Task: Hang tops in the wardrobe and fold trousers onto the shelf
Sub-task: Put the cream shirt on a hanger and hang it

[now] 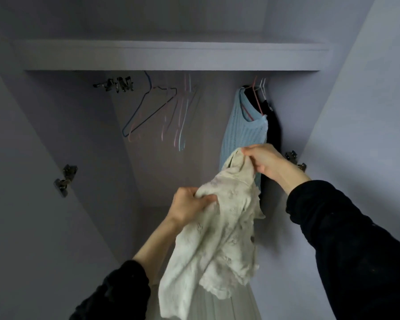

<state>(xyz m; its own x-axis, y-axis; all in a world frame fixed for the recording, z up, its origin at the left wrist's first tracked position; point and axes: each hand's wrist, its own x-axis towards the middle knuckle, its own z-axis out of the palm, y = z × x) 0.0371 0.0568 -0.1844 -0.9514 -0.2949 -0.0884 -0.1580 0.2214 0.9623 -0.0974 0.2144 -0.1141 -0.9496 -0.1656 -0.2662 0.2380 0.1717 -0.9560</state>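
Observation:
I hold a cream lace top [222, 229] up inside the open wardrobe. My left hand [189, 205] grips a bunch of its fabric at the left. My right hand [266, 161] pinches its upper end, higher and to the right. The top hangs down crumpled between my arms. A light blue knit top [243, 132] hangs on a pink hanger at the right end of the rail, just behind my right hand. A dark garment [273, 130] hangs beside it against the right wall.
Several bare wire hangers [157, 112] hang blurred at the middle of the rail. A shelf [171, 56] runs across above the rail. Door hinges [65, 179] sit on the left wall and the right wall [295, 159]. Pale pleated fabric [222, 306] shows below the top.

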